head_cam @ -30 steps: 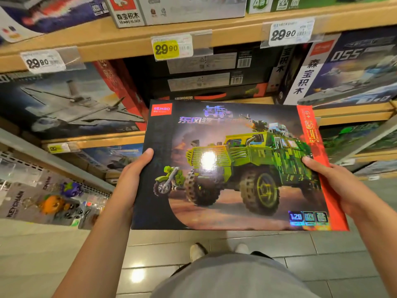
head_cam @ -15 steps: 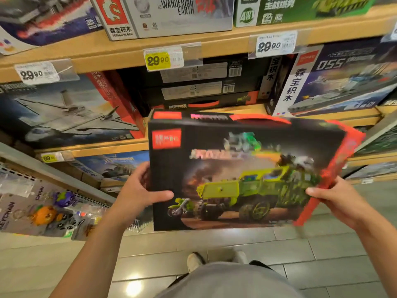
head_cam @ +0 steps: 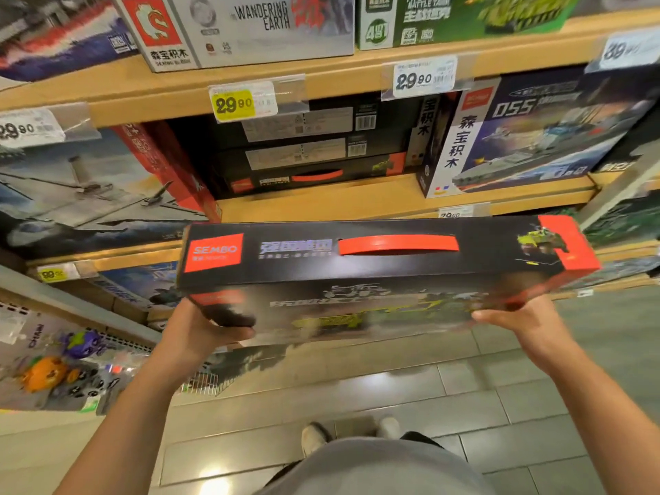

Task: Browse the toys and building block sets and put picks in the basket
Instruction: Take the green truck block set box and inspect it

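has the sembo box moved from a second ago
Yes. The Sembo box has tipped back: its handled top edge now faces the camera instead of the truck picture, and it has lifted toward the wooden shelf. Both hands hold it.

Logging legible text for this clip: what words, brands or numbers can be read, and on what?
"SEMBO": red patch on the held box.
"WANDERING EARTH": grey box, top shelf.
"29.90": yellow price tag.
"29.90": white price tag.
"055": warship box.
Barcode labels, other tags: too blurred to read.

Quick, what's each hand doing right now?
Left hand: grips the box at its left end.
Right hand: grips the box's right end.
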